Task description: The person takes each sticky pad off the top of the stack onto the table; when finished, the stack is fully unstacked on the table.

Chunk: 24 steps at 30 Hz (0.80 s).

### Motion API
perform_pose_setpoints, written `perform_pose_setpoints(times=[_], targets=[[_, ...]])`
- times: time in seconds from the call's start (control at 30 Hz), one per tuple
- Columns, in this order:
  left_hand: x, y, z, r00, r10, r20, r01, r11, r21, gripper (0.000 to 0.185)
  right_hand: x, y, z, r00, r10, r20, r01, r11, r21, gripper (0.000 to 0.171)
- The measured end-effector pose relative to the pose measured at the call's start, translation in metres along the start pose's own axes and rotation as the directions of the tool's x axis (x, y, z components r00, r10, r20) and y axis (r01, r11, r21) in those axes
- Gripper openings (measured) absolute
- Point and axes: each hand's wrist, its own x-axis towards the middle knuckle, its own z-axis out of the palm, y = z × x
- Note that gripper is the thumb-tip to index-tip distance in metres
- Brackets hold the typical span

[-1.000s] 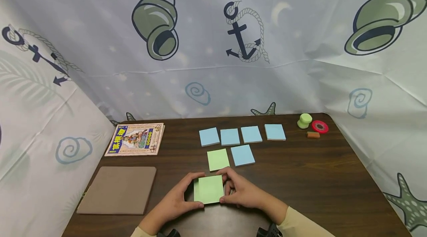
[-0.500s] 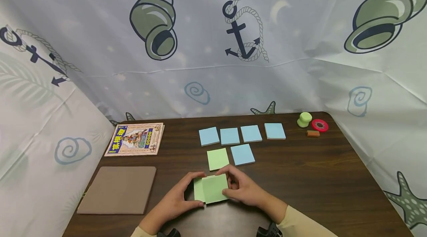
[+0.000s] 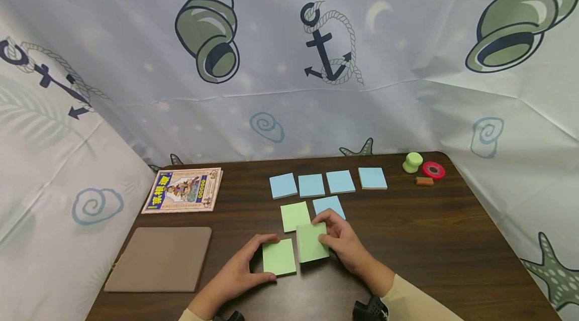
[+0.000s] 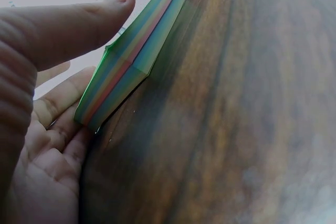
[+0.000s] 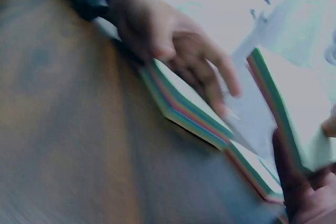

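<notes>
My right hand (image 3: 342, 238) pinches a green-topped sticky note pad (image 3: 311, 243) between thumb and fingers. In the right wrist view this pad (image 5: 283, 108) is tilted, with striped coloured edges. To its left on the table lies another green-topped pad (image 3: 278, 257); my left hand (image 3: 242, 271) holds it, fingers at the far edge and thumb at the near one. That pad's striped side (image 4: 128, 61) shows in the left wrist view. Just beyond is a third green pad (image 3: 295, 216). Next to that, a blue pad (image 3: 327, 204) is partly covered by my right hand.
Several blue pads (image 3: 311, 185) form a row at the back. At far left are a booklet (image 3: 183, 190) and a brown flat board (image 3: 158, 259). A green knob-shaped piece (image 3: 412, 163), a red ring (image 3: 433, 170) and a small brown block (image 3: 424, 181) sit back right.
The upper green pad has slid off the lower one and moved right and away in my right hand. My left hand stays around the lower pad.
</notes>
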Motion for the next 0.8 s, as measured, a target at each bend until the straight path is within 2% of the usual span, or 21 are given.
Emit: perform_pose_setpoints(times=[0.17, 0.37, 0.5, 0.67, 0.73, 0.8], targets=[[-0.001, 0.0, 0.001, 1.0, 0.005, -0.003, -0.005, 1.0, -0.006, 0.087, 0.003, -0.006, -0.028, 0.982, -0.056, -0.179, 0.055, 0.998, -0.01, 0.016], [0.0, -0.001, 0.001, 1.0, -0.005, 0.003, 0.005, 1.0, -0.002, 0.086, 0.007, -0.012, -0.065, 0.944, -0.058, -0.325, 0.062, 0.998, 0.001, 0.041], [0.0, 0.0, 0.0, 1.0, -0.013, 0.011, 0.013, 1.0, 0.003, 0.086, 0.008, -0.014, -0.083, 0.888, -0.078, -0.454, 0.044, 0.996, -0.083, 0.042], [0.0, 0.0, 0.0, 1.0, -0.023, 0.018, 0.023, 1.0, 0.008, 0.086, 0.01, -0.014, -0.09, 0.792, -0.083, -0.605, -0.021, 0.986, -0.163, 0.036], [0.0, 0.0, 0.0, 1.0, -0.018, 0.015, 0.018, 1.0, 0.008, 0.086, 0.011, -0.012, -0.092, 0.767, -0.09, -0.636, -0.059, 0.976, -0.21, 0.035], [-0.001, 0.0, 0.0, 1.0, -0.012, 0.011, 0.012, 1.0, 0.005, 0.085, 0.01, -0.011, -0.093, 0.753, -0.111, -0.648, -0.118, 0.947, -0.299, 0.032]])
